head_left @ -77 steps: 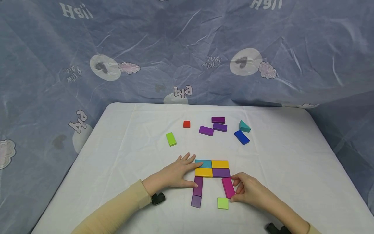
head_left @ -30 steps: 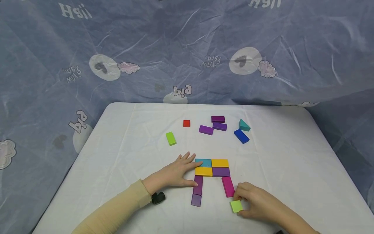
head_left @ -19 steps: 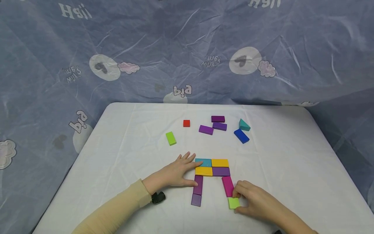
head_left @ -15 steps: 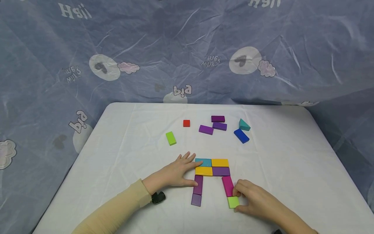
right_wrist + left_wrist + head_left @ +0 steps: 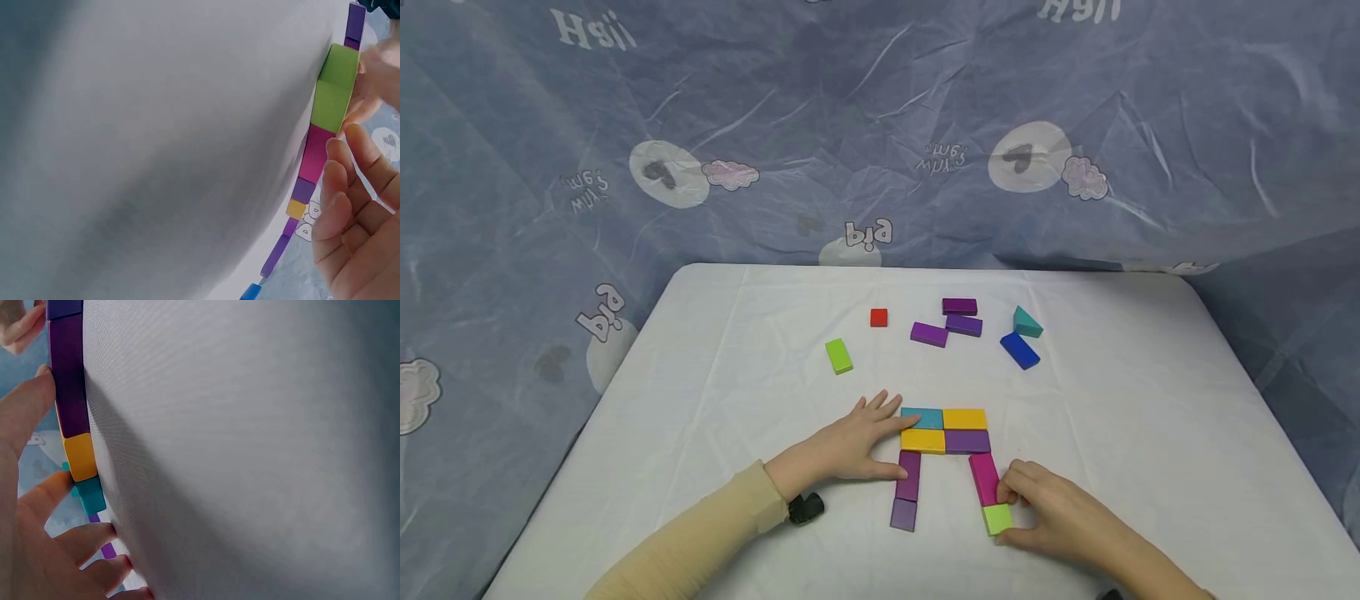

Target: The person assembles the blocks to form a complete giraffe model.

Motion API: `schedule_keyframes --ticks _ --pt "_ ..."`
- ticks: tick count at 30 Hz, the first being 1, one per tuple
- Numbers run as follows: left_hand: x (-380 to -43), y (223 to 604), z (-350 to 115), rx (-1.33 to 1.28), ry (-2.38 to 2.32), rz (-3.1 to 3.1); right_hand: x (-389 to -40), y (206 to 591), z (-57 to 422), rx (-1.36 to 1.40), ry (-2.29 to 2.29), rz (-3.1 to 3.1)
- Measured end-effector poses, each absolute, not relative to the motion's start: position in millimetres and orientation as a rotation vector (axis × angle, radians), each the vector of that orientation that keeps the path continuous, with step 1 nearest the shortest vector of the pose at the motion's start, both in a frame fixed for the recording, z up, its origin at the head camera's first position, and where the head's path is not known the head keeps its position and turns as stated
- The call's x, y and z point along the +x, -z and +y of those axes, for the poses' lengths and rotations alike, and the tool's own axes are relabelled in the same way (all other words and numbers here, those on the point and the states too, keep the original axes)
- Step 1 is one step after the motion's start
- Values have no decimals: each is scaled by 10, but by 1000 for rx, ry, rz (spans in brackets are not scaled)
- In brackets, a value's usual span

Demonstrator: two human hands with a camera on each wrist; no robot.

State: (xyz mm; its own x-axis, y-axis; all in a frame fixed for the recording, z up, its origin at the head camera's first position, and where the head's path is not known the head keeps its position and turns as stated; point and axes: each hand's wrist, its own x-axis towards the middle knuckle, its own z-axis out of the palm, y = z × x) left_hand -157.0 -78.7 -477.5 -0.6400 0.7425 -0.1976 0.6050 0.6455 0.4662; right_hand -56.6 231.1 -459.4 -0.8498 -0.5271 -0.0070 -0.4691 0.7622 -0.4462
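Lime blk point(image 5: 997, 520), magenta blk point(image 5: 983, 478), cloud-printed gry-blue bkdrop point(image 5: 850, 108).

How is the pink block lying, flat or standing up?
The pink block lies flat on the white table: the head view shows its long face on top.

white cloth gap point(image 5: 945, 492) between 2 block columns point(image 5: 910, 489) point(image 5: 984, 479), open nearside, block row point(image 5: 946, 432) across far end, hands point(image 5: 856, 442) point(image 5: 1051, 507) flanking outside

looks like a screened-off corner, judging by the cloud-printed sheet point(image 5: 835, 117) behind a white-covered table point(image 5: 1120, 392); can't tell which room.
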Motion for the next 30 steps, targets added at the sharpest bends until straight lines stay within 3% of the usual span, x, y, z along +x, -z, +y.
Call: schedule_keyframes --ticks 13,30 --pt "-1559 4772 -775 1070 -513 2490 -968 4517 2302 -532 610 2906" --pt "-1564 4781 -784 1056 -525 2488 -1159 4560 2277 -675 654 2704"
